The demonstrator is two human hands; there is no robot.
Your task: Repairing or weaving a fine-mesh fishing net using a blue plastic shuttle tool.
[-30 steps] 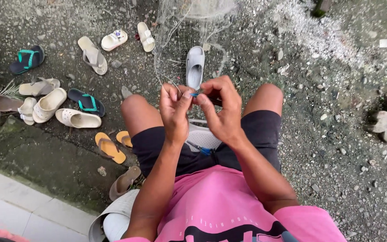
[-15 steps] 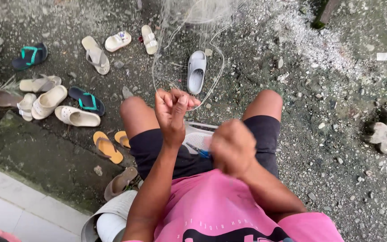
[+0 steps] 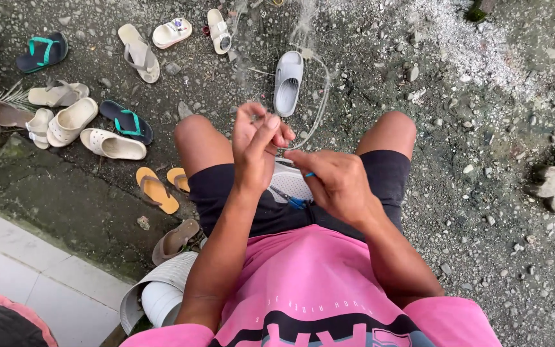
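Left hand (image 3: 256,144): raised above the knees, fingers pinched on fine fishing net (image 3: 303,29).
Right hand (image 3: 335,183): lower, over the lap, fingers closed on a blue needle (image 3: 308,174), pointing left.
Net: strands run up toward a grey slipper (image 3: 288,82).

Soft, even daylight with no glare and only faint shadows under the scattered rubber sandals (image 3: 112,144) on the rough grey gravel ground (image 3: 483,128). Focus is mostly sharp; the thin pale netting (image 3: 303,26) looks hazy. Edges bend slightly.
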